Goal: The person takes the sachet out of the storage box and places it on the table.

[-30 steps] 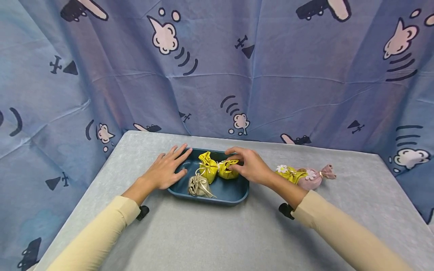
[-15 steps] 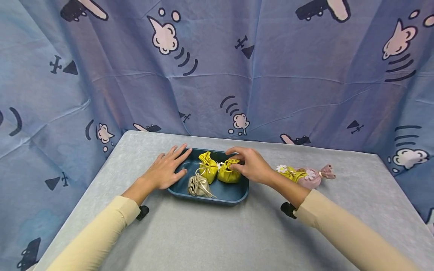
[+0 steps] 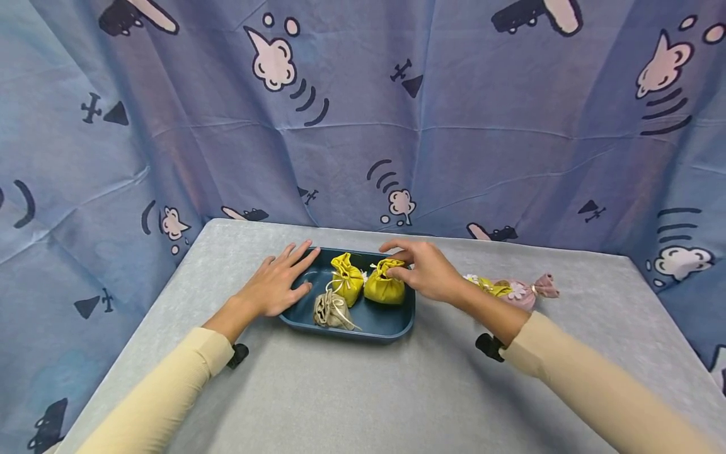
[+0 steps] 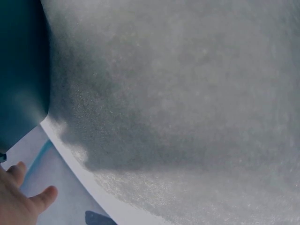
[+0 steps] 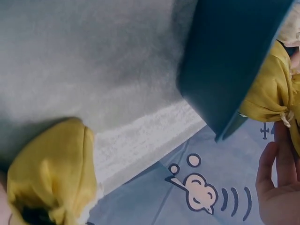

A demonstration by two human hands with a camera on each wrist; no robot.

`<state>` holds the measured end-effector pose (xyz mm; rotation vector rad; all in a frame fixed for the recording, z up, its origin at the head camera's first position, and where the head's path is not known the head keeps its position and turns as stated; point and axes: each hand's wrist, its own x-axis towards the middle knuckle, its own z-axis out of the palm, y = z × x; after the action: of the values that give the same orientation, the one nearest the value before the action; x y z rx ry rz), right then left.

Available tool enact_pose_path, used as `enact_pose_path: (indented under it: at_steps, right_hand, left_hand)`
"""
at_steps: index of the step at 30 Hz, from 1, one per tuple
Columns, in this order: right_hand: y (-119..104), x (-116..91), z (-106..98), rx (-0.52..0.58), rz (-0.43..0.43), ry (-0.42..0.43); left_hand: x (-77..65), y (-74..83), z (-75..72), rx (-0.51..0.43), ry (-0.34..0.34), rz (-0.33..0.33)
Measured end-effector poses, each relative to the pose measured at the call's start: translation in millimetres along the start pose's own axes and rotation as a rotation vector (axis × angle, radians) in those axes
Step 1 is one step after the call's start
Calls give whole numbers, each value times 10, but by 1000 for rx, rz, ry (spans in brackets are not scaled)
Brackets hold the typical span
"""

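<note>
Beige pouch (image 3: 328, 313) sits at front of blue tray (image 3: 346, 334). Left hand (image 3: 278, 282), fingers spread, rests on tray's left end. Right hand (image 3: 428, 271) pinches right yellow pouch (image 3: 384, 291) at gathered top, within tray's right end — whether lifted, cannot tell. Pouch likely light, soft, sheen perhaps slippery — gathered neck seems surest hold. Patterned curtain (image 3: 351, 176) behind.

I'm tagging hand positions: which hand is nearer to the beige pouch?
Left. The left hand is at the left edge of the tray, left of the beige pouch; the right hand, farther off rightward, grips a yellow pouch.
</note>
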<state>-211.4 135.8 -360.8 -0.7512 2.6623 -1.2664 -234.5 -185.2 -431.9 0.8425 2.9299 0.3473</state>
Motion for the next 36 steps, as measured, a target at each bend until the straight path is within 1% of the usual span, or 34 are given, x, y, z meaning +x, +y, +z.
enact_pose_path:
  at_steps: [4, 7, 11, 24, 28, 32, 36]
  right_hand:
    - [-67, -13, -82, -10, 24, 16]
    - [-110, -28, -144, -26, 25, 23]
    - [-143, -44, -224, -36, -5, 29]
    - [-246, -51, -439, -81, -47, 43]
    - [-238, -61, -510, -97, -48, 51]
    - [-202, -74, -575, -124, -16, 55]
    - [-158, -102, -637, -120, 2, 63]
  left_hand:
    - [-4, 4, 1, 1, 1, -1]
    - [-3, 6, 0, 1, 1, -2]
    - [-1, 6, 2, -3, 2, 0]
    - [1, 0, 11, 2, 0, 0]
    - [4, -8, 23, 6, -2, -3]
    - [7, -11, 25, 6, -1, -5]
    - [10, -11, 21, 8, -9, -7]
